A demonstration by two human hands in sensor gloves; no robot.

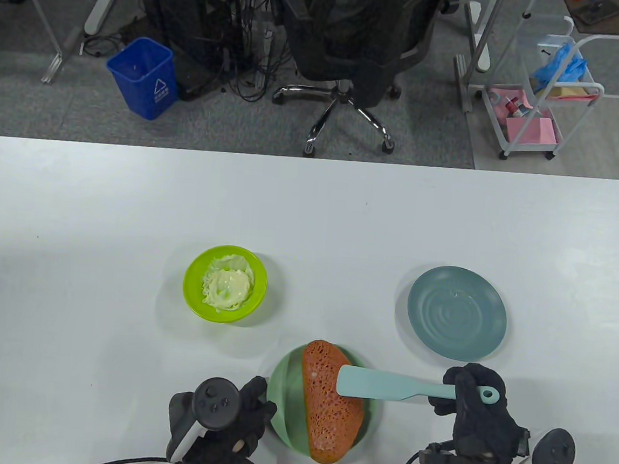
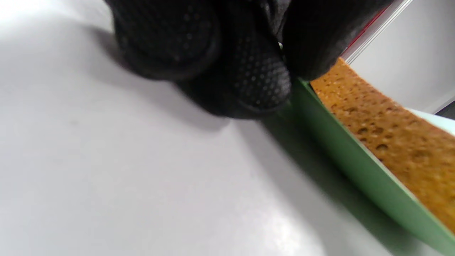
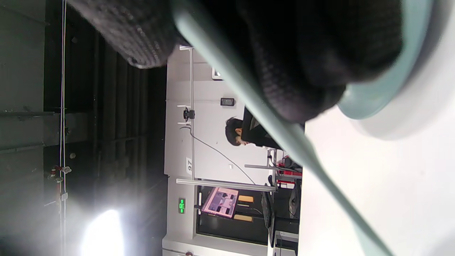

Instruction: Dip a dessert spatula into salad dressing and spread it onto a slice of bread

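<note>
An orange-brown bread slice (image 1: pixel 329 407) lies on a green plate (image 1: pixel 280 389) near the table's front. My right hand (image 1: pixel 470 403) grips the handle of a pale teal spatula (image 1: pixel 382 386); its blade rests flat over the bread's right side. A small pale dab shows on the bread beside the blade. A lime green bowl (image 1: pixel 193 278) holds creamy salad dressing (image 1: pixel 227 287) at the middle left. My left hand (image 1: pixel 242 410) touches the plate's left rim; its fingertips (image 2: pixel 259 85) press against the rim (image 2: pixel 341 153) in the left wrist view, next to the bread (image 2: pixel 394 138). The spatula handle (image 3: pixel 284 128) crosses the right wrist view.
An empty grey-blue plate (image 1: pixel 456 319) sits to the right, behind my right hand; its rim (image 3: pixel 384 85) shows in the right wrist view. The white table (image 1: pixel 100 213) stretches wide around the dishes. An office chair and a blue bin stand beyond the far edge.
</note>
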